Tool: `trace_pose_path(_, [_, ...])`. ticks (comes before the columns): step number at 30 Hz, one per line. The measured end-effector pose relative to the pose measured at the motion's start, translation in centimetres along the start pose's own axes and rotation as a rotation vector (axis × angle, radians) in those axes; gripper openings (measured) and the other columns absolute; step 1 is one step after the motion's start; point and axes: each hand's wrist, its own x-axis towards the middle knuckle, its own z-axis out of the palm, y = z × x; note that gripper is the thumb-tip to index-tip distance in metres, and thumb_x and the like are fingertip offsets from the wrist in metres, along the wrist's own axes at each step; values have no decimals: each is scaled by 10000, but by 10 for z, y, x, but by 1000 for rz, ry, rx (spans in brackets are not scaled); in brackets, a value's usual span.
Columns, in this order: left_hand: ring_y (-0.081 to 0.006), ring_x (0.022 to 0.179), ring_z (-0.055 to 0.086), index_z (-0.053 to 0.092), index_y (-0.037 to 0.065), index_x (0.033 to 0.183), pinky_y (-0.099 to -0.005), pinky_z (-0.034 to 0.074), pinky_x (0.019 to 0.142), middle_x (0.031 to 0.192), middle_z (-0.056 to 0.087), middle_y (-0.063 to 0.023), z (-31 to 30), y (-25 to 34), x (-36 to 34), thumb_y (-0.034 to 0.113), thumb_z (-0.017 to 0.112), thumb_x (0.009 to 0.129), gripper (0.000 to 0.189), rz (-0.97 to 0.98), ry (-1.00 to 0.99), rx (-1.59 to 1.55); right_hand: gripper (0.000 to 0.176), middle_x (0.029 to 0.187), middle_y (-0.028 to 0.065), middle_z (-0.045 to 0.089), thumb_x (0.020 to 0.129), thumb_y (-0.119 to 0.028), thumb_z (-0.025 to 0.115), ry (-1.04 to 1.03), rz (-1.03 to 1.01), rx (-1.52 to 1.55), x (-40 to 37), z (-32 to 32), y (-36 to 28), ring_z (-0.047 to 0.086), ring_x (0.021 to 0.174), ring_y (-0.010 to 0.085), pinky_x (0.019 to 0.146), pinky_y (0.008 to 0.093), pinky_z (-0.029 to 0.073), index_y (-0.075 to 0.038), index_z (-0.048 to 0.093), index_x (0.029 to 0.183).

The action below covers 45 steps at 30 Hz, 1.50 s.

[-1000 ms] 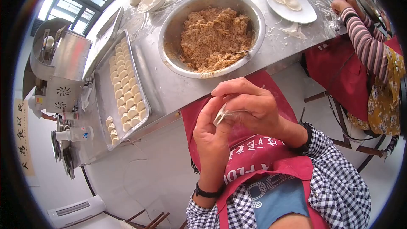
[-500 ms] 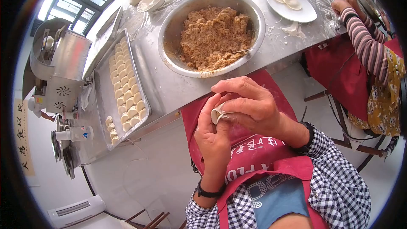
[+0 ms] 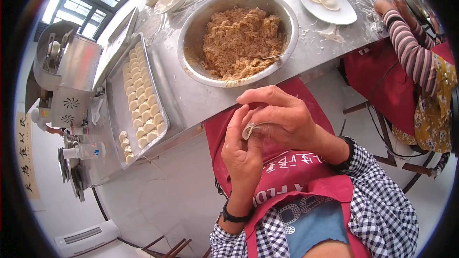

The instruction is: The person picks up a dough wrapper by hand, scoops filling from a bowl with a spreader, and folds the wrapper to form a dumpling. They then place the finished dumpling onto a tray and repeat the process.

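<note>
Above my red apron, a pale dumpling (image 3: 248, 132) is pinched between my two hands. The fingers and thumb of my left hand (image 3: 241, 150) close on its near side. My right hand (image 3: 284, 119) presses its edge from the other side, the index finger raised and curved over. Most of the dumpling is hidden behind my fingers. Just beyond my hands, a large metal bowl (image 3: 191, 69) holds brown minced filling (image 3: 241, 40). A thin utensil handle (image 3: 279, 56) sticks out of the filling at the right.
To the left, a metal tray (image 3: 114, 119) carries rows of finished dumplings (image 3: 138, 93). A white plate (image 3: 342, 16) with round wrappers (image 3: 330, 3) stands at the back right. A person in striped sleeves (image 3: 406, 38) works at the table's right. A steel machine (image 3: 71, 76) stands far left.
The dumpling's opening has narrowed between my fingers. My left hand has tilted slightly toward the right hand; the bowl and tray stay put.
</note>
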Motion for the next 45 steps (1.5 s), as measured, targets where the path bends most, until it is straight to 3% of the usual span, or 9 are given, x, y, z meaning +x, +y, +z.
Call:
trace_pose_path(5, [-161, 1006, 552, 440, -45, 1217, -263, 478, 836, 1146, 538, -118, -4, -8, 1, 57, 537, 878, 367, -83, -34, -175, 124, 1028, 123, 604, 670, -37, 670, 37, 36, 71, -3, 3, 0, 591, 911, 262, 741, 317, 487, -13, 610, 776])
trace_pose_path(7, [-177, 1005, 560, 447, -48, 1203, -283, 495, 827, 1125, 544, -124, -6, -9, 1, 51, 532, 878, 350, -231, -70, -574, 123, 1025, 125, 605, 669, -39, 674, 68, 35, 86, -2, 4, -1, 592, 907, 259, 731, 312, 489, -7, 608, 768])
trace_pose_path(10, [-197, 1000, 567, 443, -47, 1210, -303, 504, 827, 1100, 551, -124, -4, -10, 1, 58, 526, 883, 354, -276, -37, -627, 126, 1016, 129, 606, 667, -47, 677, 105, 32, 46, 0, 4, 0, 592, 903, 258, 734, 327, 486, -9, 609, 766])
trace_pose_path(14, [-198, 1017, 559, 432, -40, 1231, -300, 498, 841, 1127, 537, -135, 0, -4, 2, 37, 486, 893, 351, -279, -37, -558, 108, 1023, 126, 603, 680, -50, 662, 18, -22, -9, -1, 1, 4, 588, 904, 270, 759, 348, 476, -14, 604, 765])
trace_pose_path(22, [-170, 1091, 497, 336, -39, 1311, -255, 437, 883, 1228, 482, -144, -5, -4, 3, -17, 422, 884, 436, 7, -149, 93, 74, 1067, 118, 588, 694, -17, 624, -75, -28, -28, 1, -1, 4, 567, 948, 278, 802, 355, 458, -29, 597, 761])
trace_pose_path(32, [-189, 1105, 492, 291, -44, 1327, -262, 458, 867, 1264, 448, -150, -5, 2, 4, -10, 448, 878, 477, -130, -153, -36, 147, 1093, 130, 575, 661, 4, 651, -83, 15, 48, -4, -3, 9, 558, 982, 294, 804, 353, 468, -26, 609, 798])
trace_pose_path(35, [-203, 1086, 512, 315, -47, 1309, -293, 466, 875, 1237, 465, -151, -6, 1, 4, 32, 456, 888, 451, -179, -171, -235, 134, 1066, 138, 589, 676, 7, 654, -21, 64, 111, -5, -1, 5, 571, 970, 282, 795, 342, 477, -9, 613, 802])
trace_pose_path(37, [-229, 1064, 536, 347, -46, 1283, -342, 481, 865, 1207, 483, -158, -6, 4, 6, 76, 441, 904, 409, -331, -187, -580, 120, 1055, 144, 595, 688, 3, 659, 20, 109, 168, -4, 0, 3, 580, 958, 275, 790, 337, 482, -1, 614, 799])
trace_pose_path(45, [-262, 1068, 536, 349, -49, 1283, -386, 476, 884, 1204, 481, -181, -12, 1, 6, 112, 394, 925, 395, -367, -292, -731, 133, 1055, 145, 602, 701, -1, 674, 25, 118, 220, -3, -1, 3, 595, 958, 256, 786, 314, 493, -3, 627, 825])
